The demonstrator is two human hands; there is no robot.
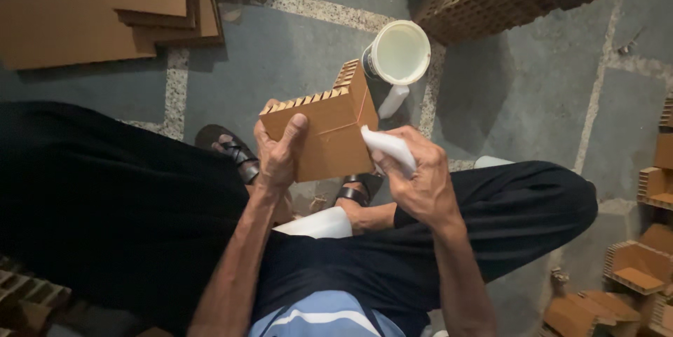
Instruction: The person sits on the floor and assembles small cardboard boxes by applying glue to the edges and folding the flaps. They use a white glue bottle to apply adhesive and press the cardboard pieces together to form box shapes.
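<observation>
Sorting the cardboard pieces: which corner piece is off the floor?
The corner piece gripped in the left hand, above the lap; the rest lie on the floor at right.

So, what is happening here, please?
A seated person holds a brown corner piece of honeycomb cardboard in the left hand. The right hand presses a small white cloth or applicator against its edge. An open white plastic tub stands on the grey floor just beyond, with more cardboard pieces lying around.
</observation>
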